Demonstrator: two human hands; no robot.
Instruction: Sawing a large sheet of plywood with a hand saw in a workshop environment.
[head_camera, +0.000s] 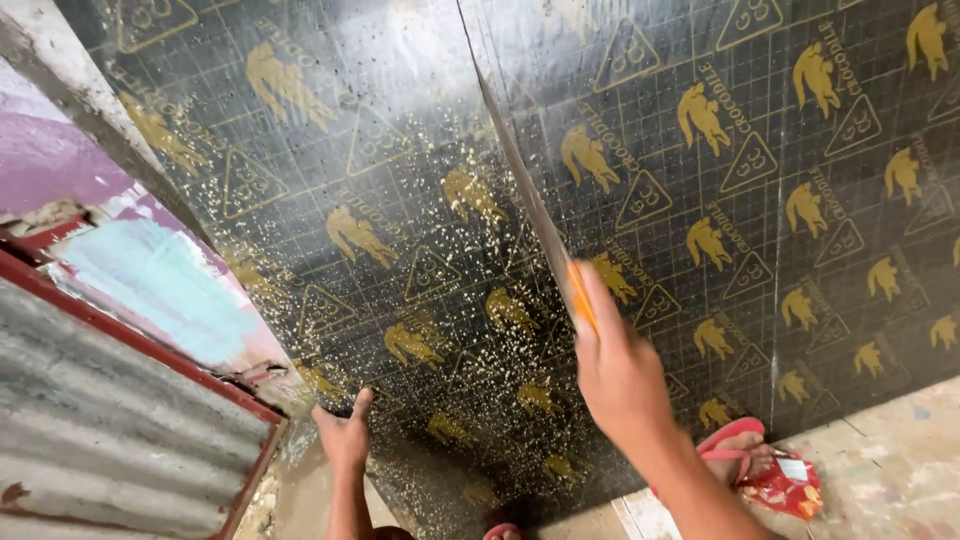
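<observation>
Bare, stained concrete floor (900, 470) shows at the lower right of the frame, where your foot in a red flip-flop sandal (765, 470) stands just beside the board's lower edge. Your right hand (620, 375), low and right of centre, is closed in a fist around the orange handle (580, 295) of a long-bladed metal handsaw (525, 185); the blade runs from the fist up toward the top centre, lying in a straight cut line across the board. Your left hand (345, 432), at the lower centre-left, rests with its palm on the board's near edge, fingers together and thumb raised; it grips nothing. Both hands bear on a large black film-faced plywood sheet with a gold printed pattern (400, 200), which fills most of the frame. Pale sawdust (450, 330) is scattered thickly over its middle and lower part, to the left of the blade. Grey corrugated metal sheeting with a red frame (100, 410) occupies the lower left. Beyond it, a pink and pale-blue painted wall (150, 280) sits at the left edge.
</observation>
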